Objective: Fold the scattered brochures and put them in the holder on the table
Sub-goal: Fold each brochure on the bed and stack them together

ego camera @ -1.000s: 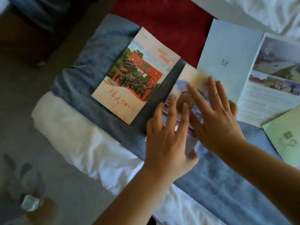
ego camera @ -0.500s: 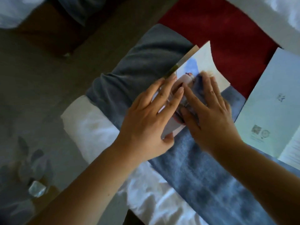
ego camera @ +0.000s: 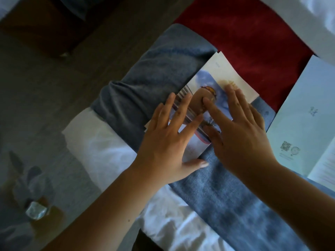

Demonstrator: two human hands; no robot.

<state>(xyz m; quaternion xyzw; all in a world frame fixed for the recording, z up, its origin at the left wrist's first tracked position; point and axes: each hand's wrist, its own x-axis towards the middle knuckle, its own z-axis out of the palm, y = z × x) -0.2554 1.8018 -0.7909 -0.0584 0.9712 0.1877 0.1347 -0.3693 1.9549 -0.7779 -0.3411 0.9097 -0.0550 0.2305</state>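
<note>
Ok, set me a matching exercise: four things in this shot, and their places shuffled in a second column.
1 folded brochure
2 open brochure
3 red cloth
4 white sheet

A right edge
B top, beyond the blanket
C under left hand and right hand
D lower left, beside the blanket

Pairs: 1-C, 2-A, 3-B, 4-D

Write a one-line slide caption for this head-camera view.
Left hand and right hand press a folded brochure flat on a blue towel, beside an open pale brochure.
</note>
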